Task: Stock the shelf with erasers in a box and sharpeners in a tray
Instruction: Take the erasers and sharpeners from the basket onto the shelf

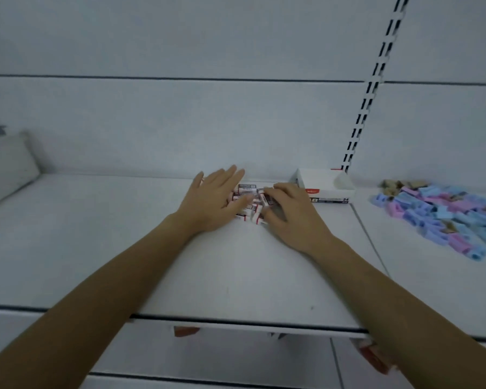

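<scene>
From my remote seat I look down on a white shelf (236, 276) with both bare forearms reaching across it toward the back edge. The erasers (249, 192) – small white blocks in sleeves printed with red and dark bands – lie in a loose heap near the back edge, a little right of the shelf's middle, between the two hands.

The left hand (211, 200) lies palm down with its fingers straight and slightly spread, pressing on the left side of the heap; it holds nothing. The right hand (292, 217) sits on the right side of the heap with its fingers curled over the erasers and touching them. One eraser tilts up right at its fingertips, but the blur keeps me from telling whether the hand actually grips it.

The box (324, 185) – white, open at the top, with dark print and "24" on its front – stands at the shelf's back right corner, just beside the right hand and apart from the heap. Behind it a slotted upright (376, 88) runs up the pale back panel (180, 122).

The sharpeners (443, 214), blue, pink and a few tan ones, lie scattered in a wide pile on the next shelf board to the right, well apart from the hands. At the shelf's left end a grey side bracket (6, 169) slopes up.
</scene>
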Motion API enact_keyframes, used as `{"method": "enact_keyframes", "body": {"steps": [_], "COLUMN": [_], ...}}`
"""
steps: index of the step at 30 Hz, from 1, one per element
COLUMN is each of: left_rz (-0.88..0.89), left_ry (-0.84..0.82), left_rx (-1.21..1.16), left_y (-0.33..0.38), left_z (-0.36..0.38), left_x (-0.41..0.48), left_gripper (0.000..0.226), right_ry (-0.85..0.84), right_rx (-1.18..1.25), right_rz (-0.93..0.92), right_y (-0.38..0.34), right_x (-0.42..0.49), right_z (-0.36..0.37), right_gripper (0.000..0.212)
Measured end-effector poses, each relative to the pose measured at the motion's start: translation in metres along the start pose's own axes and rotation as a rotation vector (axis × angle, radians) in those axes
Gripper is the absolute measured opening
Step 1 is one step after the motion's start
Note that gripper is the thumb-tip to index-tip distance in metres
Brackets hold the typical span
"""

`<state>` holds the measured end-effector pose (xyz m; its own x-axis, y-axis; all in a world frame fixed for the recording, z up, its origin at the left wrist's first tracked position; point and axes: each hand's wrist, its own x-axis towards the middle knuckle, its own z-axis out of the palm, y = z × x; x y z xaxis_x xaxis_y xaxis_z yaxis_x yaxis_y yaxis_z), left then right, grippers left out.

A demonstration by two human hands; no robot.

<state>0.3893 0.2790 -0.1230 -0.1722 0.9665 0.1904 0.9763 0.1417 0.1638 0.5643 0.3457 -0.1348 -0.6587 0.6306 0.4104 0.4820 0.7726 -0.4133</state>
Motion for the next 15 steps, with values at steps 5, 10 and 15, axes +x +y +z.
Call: {"method": "enact_keyframes", "body": {"steps": [5, 10, 15], "left_rz": [-0.188, -0.144, -0.134], "left_ry": [-0.003, -0.063, -0.02], "left_rx": [-0.206, -0.538, -0.658], "left_y": [-0.014, -0.006, -0.011], "left_z": [-0.006, -0.017, -0.017], "left_x": [-0.002, -0.009, -0.01], "left_gripper": [0.065, 0.047, 0.047], "right_ry": [-0.073, -0.077, -0.051], "right_rx": [0.023, 0.002, 0.021], "right_rz": [-0.063, -0.079, -0.083], "right_y": [-0.001, 0.001, -0.006], "right_x": [-0.001, 0.001, -0.004], "right_z": [-0.001, 0.0, -0.008], "right_gripper": [0.043, 0.041, 0.033]}}
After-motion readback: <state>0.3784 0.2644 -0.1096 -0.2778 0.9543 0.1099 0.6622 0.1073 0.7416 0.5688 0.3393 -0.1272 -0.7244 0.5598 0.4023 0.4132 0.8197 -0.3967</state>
